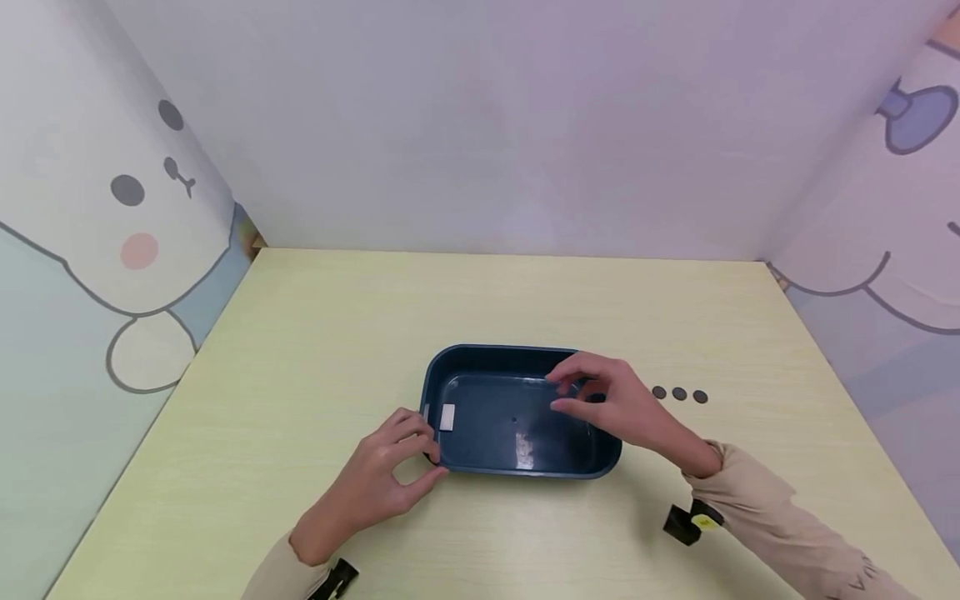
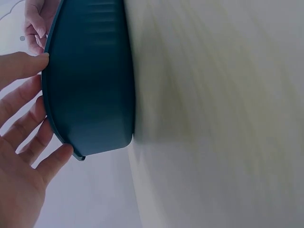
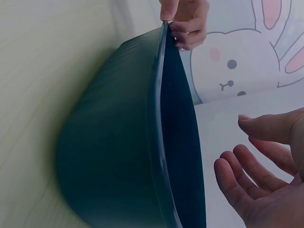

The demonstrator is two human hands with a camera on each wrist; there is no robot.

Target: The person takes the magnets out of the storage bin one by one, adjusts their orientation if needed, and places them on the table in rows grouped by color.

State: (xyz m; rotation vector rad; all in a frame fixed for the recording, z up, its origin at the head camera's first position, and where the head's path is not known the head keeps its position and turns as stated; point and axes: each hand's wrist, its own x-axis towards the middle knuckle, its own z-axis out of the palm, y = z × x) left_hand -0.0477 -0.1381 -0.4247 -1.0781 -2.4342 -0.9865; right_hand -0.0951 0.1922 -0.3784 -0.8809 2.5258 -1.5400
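Note:
A dark blue plastic basin [image 1: 517,475] stands on the pale wooden table. My left hand [image 1: 390,471] holds its rim at the near left corner, the thumb along the front and the fingers curled at the left side; the left wrist view shows those fingertips [image 2: 42,61] on the rim. Over the basin's right end hovers my right hand [image 1: 611,400], its fingers loosely bent and apart, with nothing seen between them. In the right wrist view this hand [image 3: 266,171] is clear of the rim. Inside the basin, near its left wall, lies a small white rectangular piece [image 1: 447,417].
Three small dark discs [image 1: 679,393] lie in a row on the table [image 1: 337,333], right of the basin and just beyond my right wrist. A plain wall [image 1: 487,125] closes the far side, and side walls with cartoon animals flank the table.

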